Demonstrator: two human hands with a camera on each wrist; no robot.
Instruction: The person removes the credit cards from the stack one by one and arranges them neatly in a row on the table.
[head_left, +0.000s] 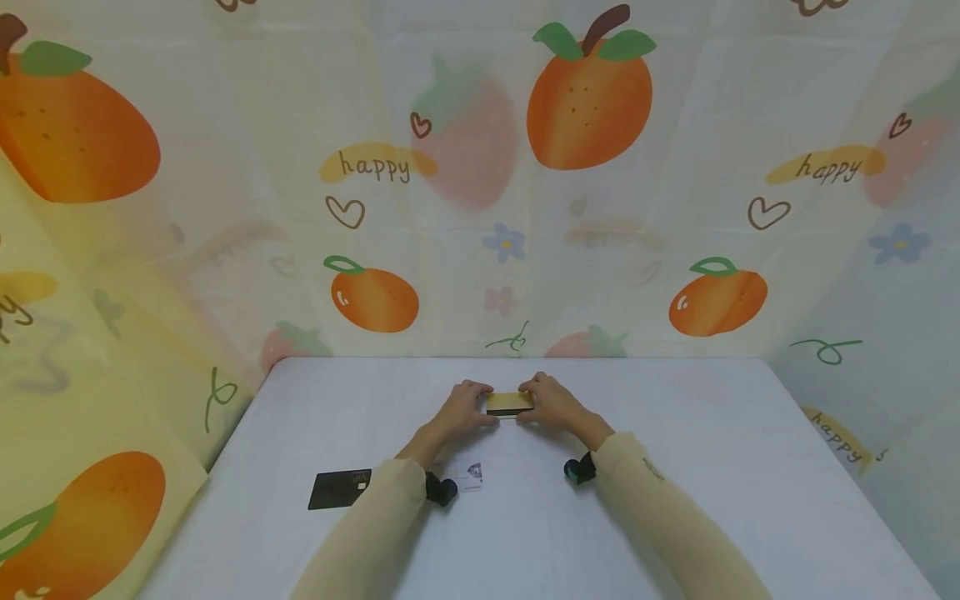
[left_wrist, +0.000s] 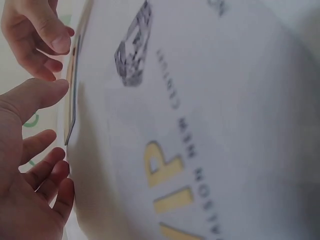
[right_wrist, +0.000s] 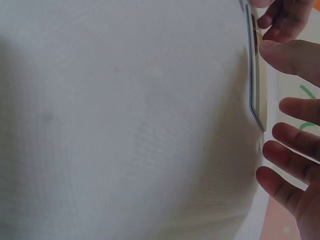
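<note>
Apparently pinches the gold card point(head_left: 510, 402) at both ends, near the far edge of the white table point(head_left: 750, 475) — grasping with left hand point(head_left: 463, 407) and right hand point(head_left: 555, 403) — likely to keep it squared, well apart from the black card point(head_left: 333, 490).

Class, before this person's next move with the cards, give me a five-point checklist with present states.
1. Left hand and right hand at opposite ends of the gold card: ok.
2. Gold card's dark stripe towards the person: ok.
3. Black card apart from the gold card: ok.
4. White card unobstructed in head view: not ok, black wrist gear covers part.
5. Gold card lying alone, nothing beneath: cannot tell.
</note>
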